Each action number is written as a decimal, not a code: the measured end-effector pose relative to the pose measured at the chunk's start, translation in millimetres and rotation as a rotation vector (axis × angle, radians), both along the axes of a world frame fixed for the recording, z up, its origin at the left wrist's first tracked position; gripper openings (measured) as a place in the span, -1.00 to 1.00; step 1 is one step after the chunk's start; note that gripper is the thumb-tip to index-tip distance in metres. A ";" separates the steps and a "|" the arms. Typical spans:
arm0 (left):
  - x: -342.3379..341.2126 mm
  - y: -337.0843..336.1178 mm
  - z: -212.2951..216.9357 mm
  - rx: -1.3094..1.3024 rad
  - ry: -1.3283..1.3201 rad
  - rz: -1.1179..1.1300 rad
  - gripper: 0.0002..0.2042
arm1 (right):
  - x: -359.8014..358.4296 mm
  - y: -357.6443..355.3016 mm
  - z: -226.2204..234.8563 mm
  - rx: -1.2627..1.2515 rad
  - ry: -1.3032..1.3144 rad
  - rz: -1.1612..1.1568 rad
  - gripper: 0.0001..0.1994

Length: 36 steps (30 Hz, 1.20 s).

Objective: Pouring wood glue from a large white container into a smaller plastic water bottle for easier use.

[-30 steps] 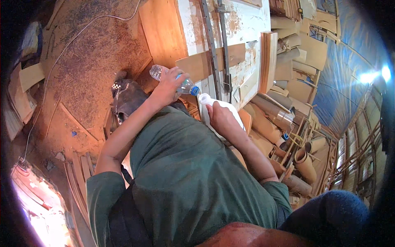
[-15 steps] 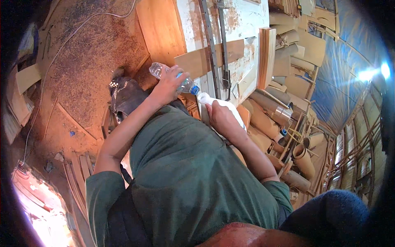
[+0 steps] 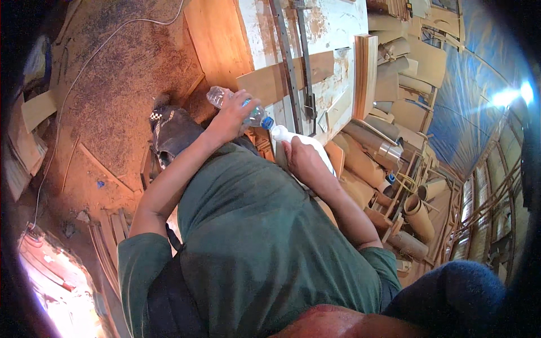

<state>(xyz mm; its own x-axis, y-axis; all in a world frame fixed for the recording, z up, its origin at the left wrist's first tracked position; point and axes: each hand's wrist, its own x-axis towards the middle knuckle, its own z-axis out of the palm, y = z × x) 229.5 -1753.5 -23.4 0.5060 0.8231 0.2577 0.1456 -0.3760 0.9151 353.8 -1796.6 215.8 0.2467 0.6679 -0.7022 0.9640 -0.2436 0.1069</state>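
Mid-pour: left hand clamped around tilted clear plastic bottle, blue neck meeting white plastic bottle gripped by right hand; steady alignment probably needed next.

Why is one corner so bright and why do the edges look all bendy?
In the head view, glare burns out the bright patch on the blue sheet and the lower left corner; the fisheye lens bends the boards toward the dark rim; the left hand, clear bottle, right hand and white bottle look sharp.
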 end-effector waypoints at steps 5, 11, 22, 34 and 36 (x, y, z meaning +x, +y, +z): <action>2.6 -2.6 -7.1 -0.039 -0.071 -0.026 -0.34 | -3.0 0.2 2.3 0.006 0.014 -0.002 -0.63; 2.5 -5.1 -10.9 -0.121 -0.067 -0.047 -0.36 | -2.6 -0.7 2.5 0.003 0.020 -0.008 -0.63; 0.8 -10.0 -8.4 -0.140 -0.059 -0.072 -0.30 | 2.4 -5.9 -0.1 0.014 0.018 -0.033 -0.64; 0.7 -12.0 -8.4 -0.159 -0.066 -0.109 -0.30 | 4.7 -8.2 1.3 0.018 0.040 -0.026 -0.65; 1.2 -13.1 -11.4 -0.161 -0.067 -0.111 -0.30 | 0.4 -5.1 2.6 0.006 0.034 -0.039 -0.65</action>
